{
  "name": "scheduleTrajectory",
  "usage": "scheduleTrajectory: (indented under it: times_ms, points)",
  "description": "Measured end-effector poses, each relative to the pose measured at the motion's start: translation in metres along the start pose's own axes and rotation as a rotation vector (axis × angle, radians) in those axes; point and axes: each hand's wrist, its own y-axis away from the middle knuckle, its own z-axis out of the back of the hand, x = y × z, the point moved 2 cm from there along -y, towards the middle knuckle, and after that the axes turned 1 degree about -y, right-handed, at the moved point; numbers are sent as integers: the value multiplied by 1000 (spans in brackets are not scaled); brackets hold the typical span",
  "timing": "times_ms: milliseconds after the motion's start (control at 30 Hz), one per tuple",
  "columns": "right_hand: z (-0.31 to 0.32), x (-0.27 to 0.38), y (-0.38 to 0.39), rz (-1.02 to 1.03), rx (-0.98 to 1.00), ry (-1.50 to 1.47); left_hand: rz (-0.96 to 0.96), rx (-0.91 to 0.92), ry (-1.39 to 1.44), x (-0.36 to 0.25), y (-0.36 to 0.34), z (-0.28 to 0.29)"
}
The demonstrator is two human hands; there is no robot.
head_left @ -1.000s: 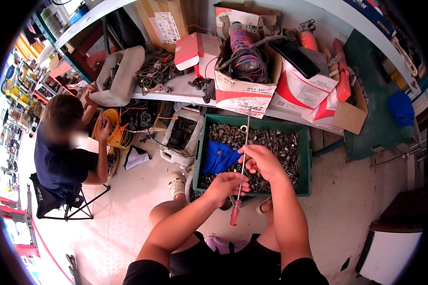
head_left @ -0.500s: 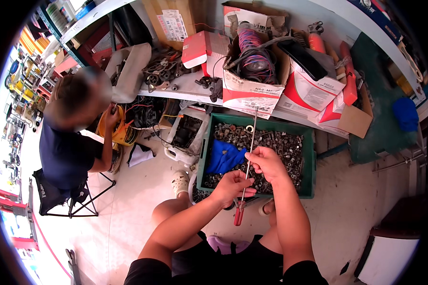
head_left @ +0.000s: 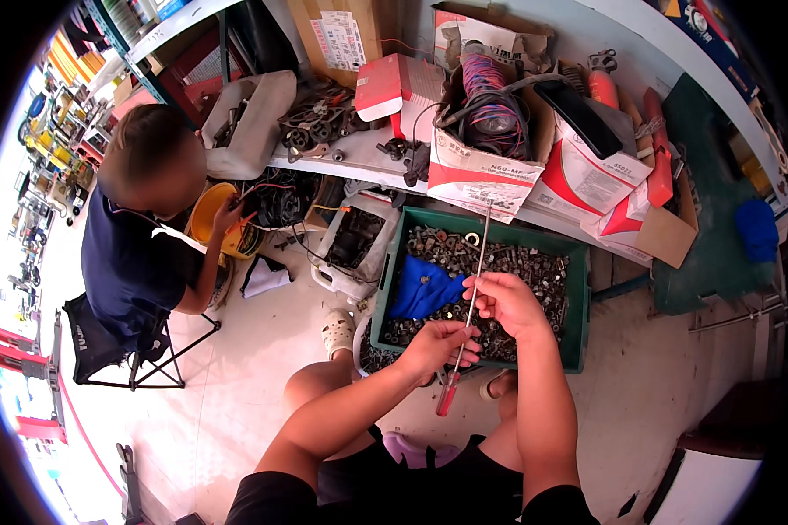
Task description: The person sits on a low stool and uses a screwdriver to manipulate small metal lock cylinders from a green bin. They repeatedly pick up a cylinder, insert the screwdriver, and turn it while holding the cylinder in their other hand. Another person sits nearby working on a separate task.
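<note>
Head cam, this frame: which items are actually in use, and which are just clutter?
In use:
left hand
right hand
long screwdriver, red handle, held by both
green crate of nuts and bolts under the hands

Lying about:
blue cloth
box of coloured wire
yellow bucket
folding stool

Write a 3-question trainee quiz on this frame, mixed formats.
1. True or false: both hands grip the long red-handled screwdriver.
2. The folded blue cloth lies in: A) the green plastic crate of metal nuts B) the white cardboard box of coloured wire C) the yellow bucket.
3. Which hand sits higher on the shaft?

Key: 1 true. 2 A. 3 The right hand; the left hand is nearer the handle.
</note>
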Motion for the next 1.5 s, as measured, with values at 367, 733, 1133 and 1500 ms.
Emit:
scheduleTrajectory:
  times_ms: [367, 733, 1133, 1500]
  points:
    - [-4, -10, -12, 39, -145, 24, -75, -125, 52, 6, -4, -4]
    - [0, -4, -14, 117, 7, -80, -32, -92, -6, 6, -4, 0]
    - [-2, -11, -32, 112, -174, 2, -69, -188, -29, 0, -6, 0]
    - [138, -28, 6, 138, -674, 236, 42, -126, 129, 4, 9, 37]
